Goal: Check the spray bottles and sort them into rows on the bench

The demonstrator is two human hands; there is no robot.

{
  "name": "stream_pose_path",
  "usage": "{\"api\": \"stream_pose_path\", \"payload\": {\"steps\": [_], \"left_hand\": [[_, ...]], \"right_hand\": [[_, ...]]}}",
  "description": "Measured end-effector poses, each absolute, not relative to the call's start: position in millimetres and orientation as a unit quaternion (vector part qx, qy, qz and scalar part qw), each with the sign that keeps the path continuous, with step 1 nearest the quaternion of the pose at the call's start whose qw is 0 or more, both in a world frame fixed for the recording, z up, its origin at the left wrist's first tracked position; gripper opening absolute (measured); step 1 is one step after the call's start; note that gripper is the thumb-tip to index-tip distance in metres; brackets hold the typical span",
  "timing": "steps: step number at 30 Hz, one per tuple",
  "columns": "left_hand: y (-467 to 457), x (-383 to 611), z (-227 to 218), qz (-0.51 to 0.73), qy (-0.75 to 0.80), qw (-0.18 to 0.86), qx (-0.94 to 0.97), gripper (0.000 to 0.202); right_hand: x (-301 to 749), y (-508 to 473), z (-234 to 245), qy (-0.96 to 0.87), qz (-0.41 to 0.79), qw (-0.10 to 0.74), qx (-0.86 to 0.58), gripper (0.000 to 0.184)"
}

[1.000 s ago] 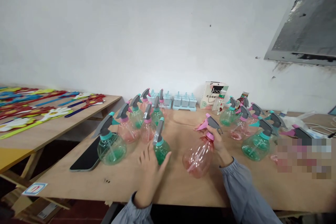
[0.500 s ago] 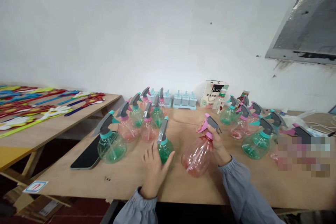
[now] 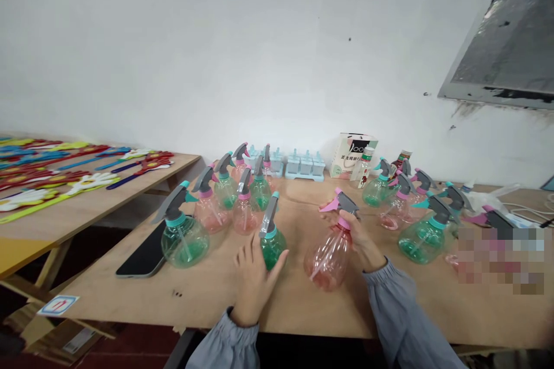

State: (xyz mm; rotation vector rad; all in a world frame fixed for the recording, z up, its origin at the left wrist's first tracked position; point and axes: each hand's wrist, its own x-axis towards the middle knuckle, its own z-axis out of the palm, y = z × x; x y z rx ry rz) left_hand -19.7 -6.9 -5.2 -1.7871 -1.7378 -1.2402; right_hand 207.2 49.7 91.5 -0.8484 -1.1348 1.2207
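Observation:
My left hand wraps round the base of a small green spray bottle that stands on the plywood table. My right hand grips the neck of a pink spray bottle with a pink and grey trigger head; it is tilted to the left just above the table. Both forearms wear grey sleeves.
Several green and pink spray bottles cluster to the left, more bottles to the right. A black phone lies near the left edge. Blue moulds and a carton stand by the wall. A side table holds coloured clappers.
The green bottle slid a little right under my left hand. My right hand tipped the pink bottle and shifted it slightly right and up.

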Motion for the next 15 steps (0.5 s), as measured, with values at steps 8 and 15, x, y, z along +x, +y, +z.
{"api": "stream_pose_path", "payload": {"steps": [8, 15], "left_hand": [[-5.5, -20.2, -5.4, -0.453, -0.606, 0.169, -0.631, 0.074], [-3.0, -20.4, -4.8, -0.461, -0.594, 0.190, -0.631, 0.075]], "right_hand": [[220.5, 37.5, 85.2, -0.466, 0.430, 0.661, -0.403, 0.038], [320.9, -11.0, 70.7, -0.417, 0.168, 0.725, -0.521, 0.043]]}}
